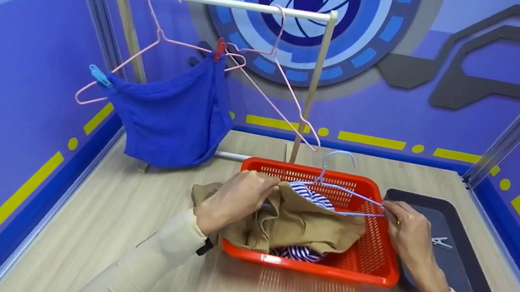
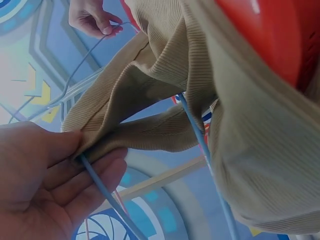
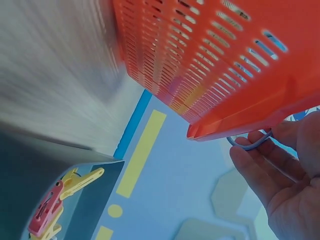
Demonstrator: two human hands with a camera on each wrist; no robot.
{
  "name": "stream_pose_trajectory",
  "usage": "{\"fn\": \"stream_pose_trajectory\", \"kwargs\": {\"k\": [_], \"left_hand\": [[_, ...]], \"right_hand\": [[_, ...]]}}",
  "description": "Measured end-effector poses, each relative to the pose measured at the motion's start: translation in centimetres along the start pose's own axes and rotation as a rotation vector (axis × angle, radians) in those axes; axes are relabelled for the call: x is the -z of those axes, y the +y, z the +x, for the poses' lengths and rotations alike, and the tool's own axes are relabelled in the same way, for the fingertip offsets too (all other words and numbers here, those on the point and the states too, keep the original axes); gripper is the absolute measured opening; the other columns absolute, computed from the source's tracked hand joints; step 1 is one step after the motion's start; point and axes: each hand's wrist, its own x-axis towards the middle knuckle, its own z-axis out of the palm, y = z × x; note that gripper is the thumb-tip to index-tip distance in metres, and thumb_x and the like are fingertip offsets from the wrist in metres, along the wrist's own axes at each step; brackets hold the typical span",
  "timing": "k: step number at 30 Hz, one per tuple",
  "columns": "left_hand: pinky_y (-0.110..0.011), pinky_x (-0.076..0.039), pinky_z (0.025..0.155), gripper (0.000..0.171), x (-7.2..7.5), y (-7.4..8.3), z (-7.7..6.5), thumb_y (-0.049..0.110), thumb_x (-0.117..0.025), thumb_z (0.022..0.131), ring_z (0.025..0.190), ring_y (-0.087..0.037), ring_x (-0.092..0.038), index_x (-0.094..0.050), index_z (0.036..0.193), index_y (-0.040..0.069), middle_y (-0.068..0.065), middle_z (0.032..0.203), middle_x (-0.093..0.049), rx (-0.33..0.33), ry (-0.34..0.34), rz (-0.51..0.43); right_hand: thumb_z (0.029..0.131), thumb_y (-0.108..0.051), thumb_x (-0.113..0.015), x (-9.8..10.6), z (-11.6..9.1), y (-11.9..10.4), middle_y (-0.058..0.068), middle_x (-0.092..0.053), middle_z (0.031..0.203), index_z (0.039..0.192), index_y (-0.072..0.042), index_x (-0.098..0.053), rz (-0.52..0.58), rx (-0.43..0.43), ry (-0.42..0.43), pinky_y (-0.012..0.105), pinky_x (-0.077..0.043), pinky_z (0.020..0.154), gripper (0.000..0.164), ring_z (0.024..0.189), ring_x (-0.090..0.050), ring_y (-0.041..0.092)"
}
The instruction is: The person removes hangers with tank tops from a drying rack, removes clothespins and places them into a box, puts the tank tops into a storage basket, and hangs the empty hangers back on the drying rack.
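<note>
My left hand (image 1: pixel 235 196) pinches the edge of a tan ribbed garment (image 1: pixel 304 226), which droops over a red basket (image 1: pixel 309 266). Between thumb and fingers in the left wrist view, the cloth edge lies against a blue wire hanger (image 2: pixel 107 192). The hanger's other end is pinched by my right hand (image 1: pixel 410 233), beside the basket's right rim. In the right wrist view, the bent end of the hanger (image 3: pixel 250 147) shows between thumb and fingers. Part of the hanger is hidden behind the tan cloth. Striped blue-and-white fabric (image 1: pixel 306 193) lies in the basket.
A rack (image 1: pixel 229 3) at the back bears two pink hangers (image 1: pixel 182 44). A blue garment (image 1: pixel 172 118) hangs there by a red clothespin (image 1: pixel 220 50) and a light-blue clothespin (image 1: pixel 100 76). A dark tray (image 1: pixel 450 274) with a white clothespin (image 1: pixel 442 243) stands right of the basket.
</note>
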Motion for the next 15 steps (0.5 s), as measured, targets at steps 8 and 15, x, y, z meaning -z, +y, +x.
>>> {"fn": "stream_pose_trajectory", "kwargs": {"k": [8, 15], "left_hand": [[-0.025, -0.051, 0.059, 0.018, 0.7, -1.0, -1.5, 0.014, -0.052, 0.102, 0.064, -0.012, -0.060, -0.070, 0.100, 0.010, -0.002, 0.074, -0.067, -0.010, 0.128, -0.042], [-0.032, -0.059, 0.072, 0.019, 1.1, -2.5, -3.1, 0.014, -0.058, 0.099, 0.083, -0.020, -0.073, -0.072, 0.110, 0.007, -0.006, 0.096, -0.076, 0.045, 0.243, -0.026]], "right_hand": [[0.082, 0.005, -0.073, 0.6, 0.0, 0.4, 0.015, -0.074, 0.085, 0.093, -0.001, -0.076, -0.004, 0.001, 0.029, 0.047, -0.056, 0.071, 0.013, 0.075, -0.073, 0.032], [0.084, 0.001, -0.073, 1.8, 0.1, 0.9, 0.014, -0.075, 0.086, 0.095, -0.001, -0.075, -0.003, -0.066, 0.036, 0.010, -0.052, 0.076, 0.011, 0.072, -0.072, 0.030]]}}
